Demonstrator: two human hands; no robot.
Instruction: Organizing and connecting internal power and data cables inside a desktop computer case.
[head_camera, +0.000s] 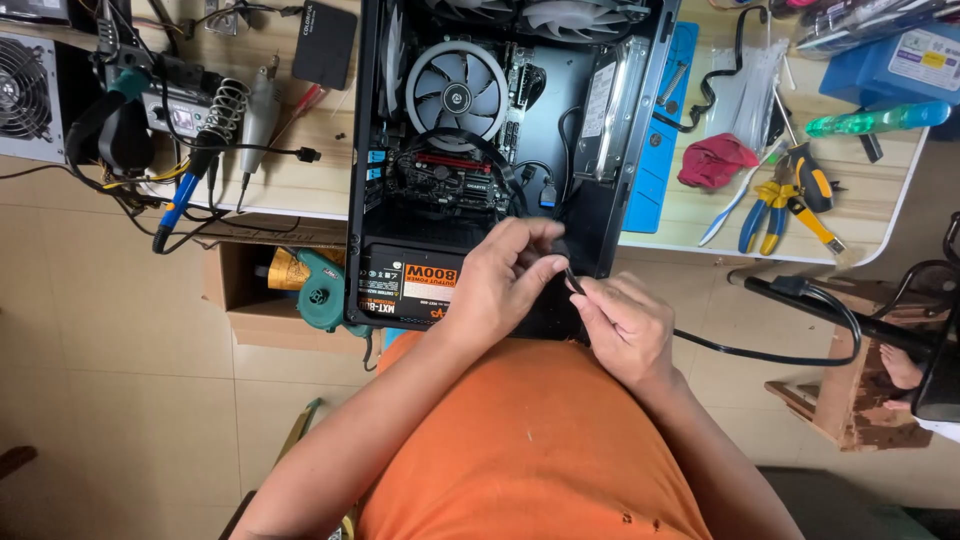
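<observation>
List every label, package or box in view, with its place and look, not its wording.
Power supply label: bottom of the open case, black and orange rectangle.
Drive sticker: case's right side, narrow and white.
Blue box: table's top right, white label.
Black box: table, left of case.

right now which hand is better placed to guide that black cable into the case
Right hand, probably: its fingers already pinch the black cable near its end. The left hand rests by the power supply.
</observation>
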